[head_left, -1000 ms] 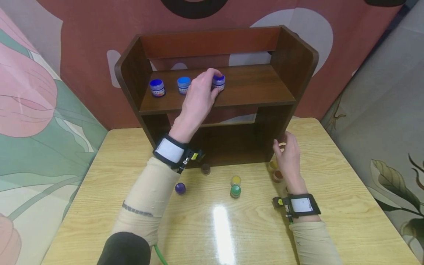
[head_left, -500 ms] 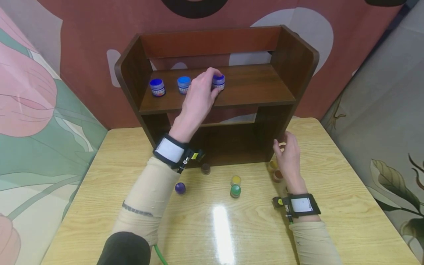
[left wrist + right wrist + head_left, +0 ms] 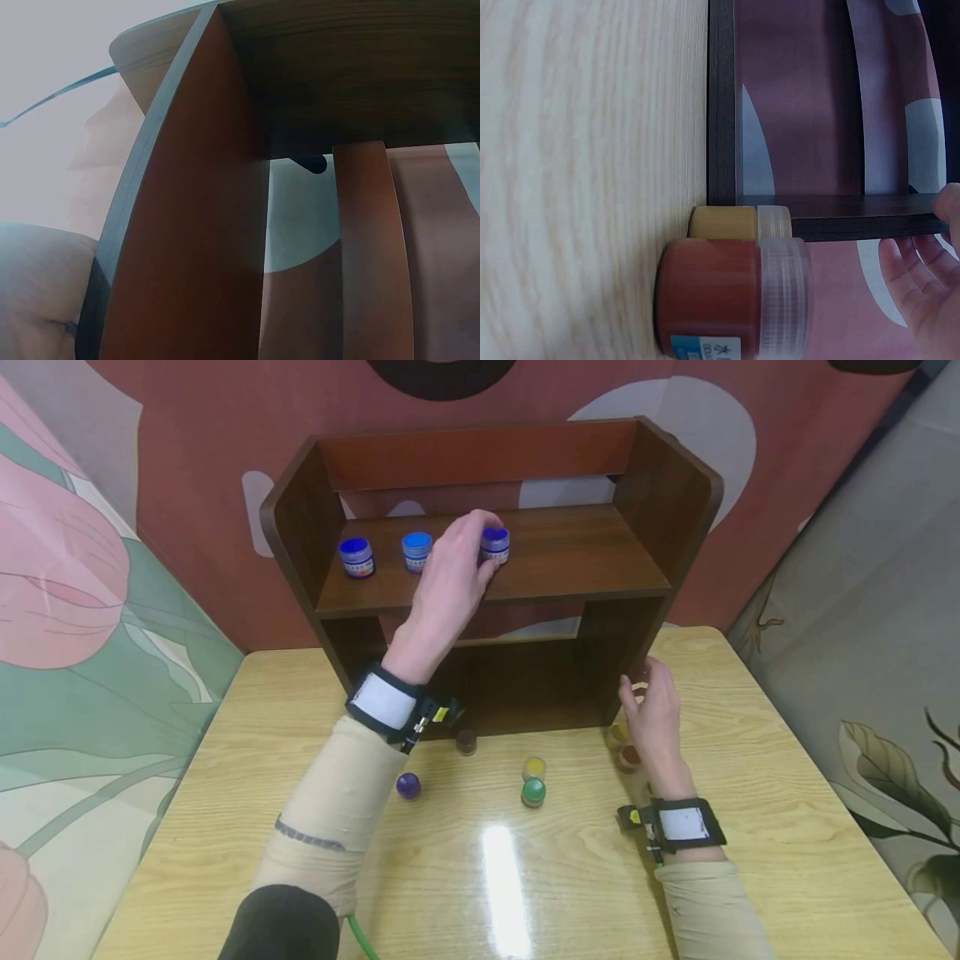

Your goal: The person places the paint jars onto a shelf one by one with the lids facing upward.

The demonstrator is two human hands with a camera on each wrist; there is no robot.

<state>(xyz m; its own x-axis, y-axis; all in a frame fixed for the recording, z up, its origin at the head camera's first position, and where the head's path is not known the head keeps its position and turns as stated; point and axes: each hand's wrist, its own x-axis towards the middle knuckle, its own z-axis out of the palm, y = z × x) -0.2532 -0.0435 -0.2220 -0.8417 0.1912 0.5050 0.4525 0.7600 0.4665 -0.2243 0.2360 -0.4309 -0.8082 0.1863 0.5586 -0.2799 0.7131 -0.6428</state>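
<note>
On the upper shelf of a dark brown wooden shelf unit (image 3: 570,556), my left hand (image 3: 450,560) pinches a small paint jar (image 3: 497,550) with a dark blue lid. The thumb is at its near side and the fingers curl over behind it. Left of the hand stand a light blue-lidded jar (image 3: 416,553) and a dark blue-lidded jar (image 3: 357,558). My right hand (image 3: 654,710) holds the unit's right side panel, its thumb at the front edge and fingers along the outer face. The left wrist view shows shelf boards (image 3: 195,195) and a bit of the hand, not the jar.
Below the right hand stand an ochre jar (image 3: 724,223) and a reddish-brown jar (image 3: 709,296). On the wooden table (image 3: 585,877) sit a purple jar (image 3: 408,787), a dark brown jar (image 3: 466,742), a yellow jar (image 3: 535,768) and a green jar (image 3: 533,792). Patterned cloth hangs behind.
</note>
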